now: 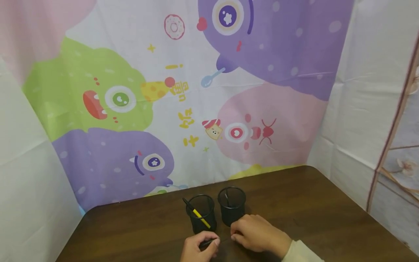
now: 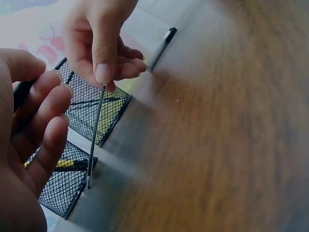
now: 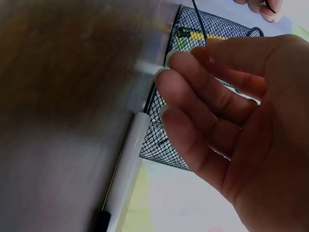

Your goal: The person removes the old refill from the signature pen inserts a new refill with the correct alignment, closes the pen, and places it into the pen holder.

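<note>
My left hand (image 1: 199, 248) curls round a short black object (image 2: 21, 94), mostly hidden by the fingers; its kind cannot be told. Just to its right, my right hand (image 1: 258, 233) pinches a thin dark rod (image 2: 97, 128) between thumb and forefinger. The rod slants from those fingertips toward the left hand's side, its narrow tip free in the left wrist view. Behind the hands stand two black mesh pen cups. The left cup (image 1: 209, 220) holds a yellow and black pen (image 1: 200, 216); a dark stick (image 1: 227, 198) leans inside the right cup (image 1: 233, 216).
A white pen (image 3: 128, 169) with a black end lies on the brown wooden table (image 1: 137, 229), beside the right cup and the right hand. A cartoon-print cloth (image 1: 193, 171) hangs behind the table's far edge, with pale cloth at both sides.
</note>
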Demonstrator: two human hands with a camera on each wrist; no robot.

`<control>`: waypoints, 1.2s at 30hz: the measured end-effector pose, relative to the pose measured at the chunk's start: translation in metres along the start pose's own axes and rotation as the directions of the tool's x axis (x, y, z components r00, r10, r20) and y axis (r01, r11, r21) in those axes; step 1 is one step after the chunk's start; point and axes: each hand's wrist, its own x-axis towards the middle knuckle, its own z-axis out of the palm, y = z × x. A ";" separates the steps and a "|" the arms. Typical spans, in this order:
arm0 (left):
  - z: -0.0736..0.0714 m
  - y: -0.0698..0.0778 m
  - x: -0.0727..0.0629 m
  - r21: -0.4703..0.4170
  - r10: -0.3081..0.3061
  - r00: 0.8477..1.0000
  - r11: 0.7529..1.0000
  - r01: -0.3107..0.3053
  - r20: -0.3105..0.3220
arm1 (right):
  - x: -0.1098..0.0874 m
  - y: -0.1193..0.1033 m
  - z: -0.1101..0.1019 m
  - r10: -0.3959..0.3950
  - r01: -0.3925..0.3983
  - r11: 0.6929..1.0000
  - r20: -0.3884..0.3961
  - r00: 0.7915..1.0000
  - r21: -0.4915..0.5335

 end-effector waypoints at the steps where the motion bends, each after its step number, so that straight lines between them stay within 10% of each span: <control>1: 0.000 0.000 0.000 -0.002 0.002 1.000 1.000 -0.002 0.001 | 0.000 0.000 0.000 0.002 -0.002 1.000 0.005 1.000 0.002; 36: 0.002 0.000 0.000 -0.021 0.057 0.998 0.998 -0.057 -0.016 | 0.002 0.007 0.003 -0.006 0.005 0.998 -0.017 1.000 -0.063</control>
